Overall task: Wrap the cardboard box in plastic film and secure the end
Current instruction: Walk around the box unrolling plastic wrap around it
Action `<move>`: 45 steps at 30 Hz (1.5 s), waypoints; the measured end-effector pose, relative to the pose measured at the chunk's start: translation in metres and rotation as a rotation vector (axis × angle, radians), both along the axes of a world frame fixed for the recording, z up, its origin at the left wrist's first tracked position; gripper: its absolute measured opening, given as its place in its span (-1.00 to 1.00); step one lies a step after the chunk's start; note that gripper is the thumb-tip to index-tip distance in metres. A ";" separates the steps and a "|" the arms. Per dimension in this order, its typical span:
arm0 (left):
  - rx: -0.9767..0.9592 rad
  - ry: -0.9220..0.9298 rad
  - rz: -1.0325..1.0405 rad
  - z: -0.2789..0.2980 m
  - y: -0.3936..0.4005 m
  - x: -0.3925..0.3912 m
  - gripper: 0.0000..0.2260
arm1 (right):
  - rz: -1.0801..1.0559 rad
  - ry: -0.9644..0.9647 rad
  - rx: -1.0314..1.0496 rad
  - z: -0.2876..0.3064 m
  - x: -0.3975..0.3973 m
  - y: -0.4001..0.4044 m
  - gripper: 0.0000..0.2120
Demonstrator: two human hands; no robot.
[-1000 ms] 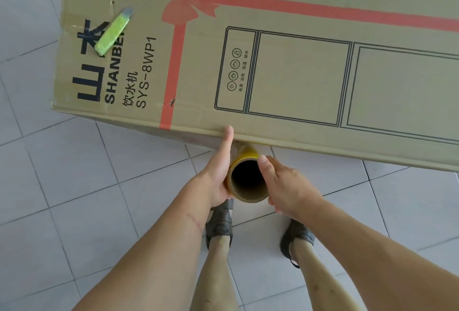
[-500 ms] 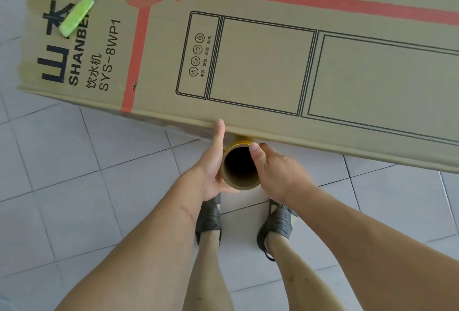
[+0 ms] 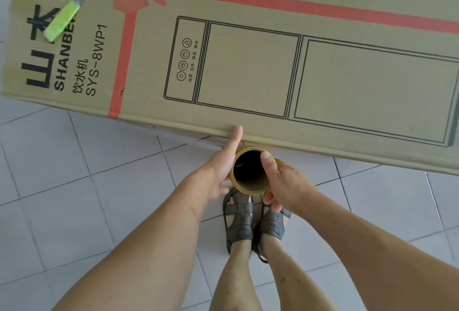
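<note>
1. The long brown cardboard box (image 3: 248,62), printed with a red ribbon and bow, a black line drawing of an appliance and dark lettering, lies flat across the upper part of the head view above a floor of pale square tiles (image 3: 74,174).
2. The roll of plastic film on a brown cardboard tube with a yellow rim (image 3: 250,187) stands on end against the box's near side, just under its top edge; its hollow core faces the camera.
3. The left hand (image 3: 221,169) has its grip on the left side of the roll, palm against it, thumb stretched up so its tip touches the box's near edge.
4. The right hand (image 3: 283,181) grips the right side of the roll, thumb laid over the rim and fingers curled underneath.
5. A lime-green utility knife with a grey tip (image 3: 63,20) lies tilted on the box's top, near its left end, over the lettering.
6. Two feet in dark grey sandals (image 3: 253,223) stand close together on the floor directly below the roll.
</note>
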State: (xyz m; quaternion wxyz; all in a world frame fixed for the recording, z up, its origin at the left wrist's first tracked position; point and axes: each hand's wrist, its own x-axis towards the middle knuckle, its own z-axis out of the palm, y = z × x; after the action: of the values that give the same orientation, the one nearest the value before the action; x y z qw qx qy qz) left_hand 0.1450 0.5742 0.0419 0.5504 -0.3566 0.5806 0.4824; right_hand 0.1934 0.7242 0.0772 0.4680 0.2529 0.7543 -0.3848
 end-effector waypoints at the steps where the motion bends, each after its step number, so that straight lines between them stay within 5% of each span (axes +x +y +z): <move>1: -0.018 0.037 0.020 -0.002 0.004 0.001 -0.18 | -0.042 -0.023 -0.015 -0.001 0.001 -0.001 -0.39; 3: -0.022 0.060 0.071 -0.006 0.010 0.001 -0.20 | -0.102 -0.033 -0.026 -0.003 0.002 -0.001 -0.35; 7: 0.065 0.001 0.115 -0.023 0.013 0.008 0.26 | -0.138 0.036 0.023 0.002 0.004 0.010 -0.41; 9: 0.089 -0.009 0.142 -0.030 0.013 0.015 0.34 | -0.078 0.067 0.043 0.004 0.004 0.012 -0.40; 17: 0.123 -0.035 0.141 -0.010 0.019 0.024 0.12 | -0.023 0.109 0.036 0.011 0.015 0.013 -0.45; 23: 0.029 0.019 0.107 -0.003 0.024 0.025 0.22 | 0.153 0.159 0.068 0.000 0.006 0.026 -0.44; 28: -0.063 0.113 0.060 -0.006 0.032 0.020 -0.27 | -0.026 0.008 -0.100 0.002 0.003 0.032 -0.43; 34: 0.012 -0.010 0.175 -0.003 0.050 0.027 0.01 | 0.303 0.181 0.016 -0.001 0.010 0.051 -0.52; 39: -0.012 0.051 0.181 -0.001 0.071 0.033 0.14 | 0.204 0.146 0.028 -0.008 0.008 0.074 -0.36; 43: -0.093 0.111 0.167 -0.003 0.079 0.032 -0.18 | 0.139 0.081 -0.112 -0.007 0.013 0.081 -0.46; 45: -0.059 0.059 0.159 0.001 0.084 0.035 -0.10 | 0.194 0.118 -0.077 -0.007 0.018 0.085 -0.46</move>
State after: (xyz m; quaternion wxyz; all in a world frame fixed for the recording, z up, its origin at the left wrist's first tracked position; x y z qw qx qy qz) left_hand 0.1796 0.6580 0.0427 0.4823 -0.4029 0.5806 0.5176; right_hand 0.2114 0.8095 0.0702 0.4669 0.1376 0.7862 -0.3807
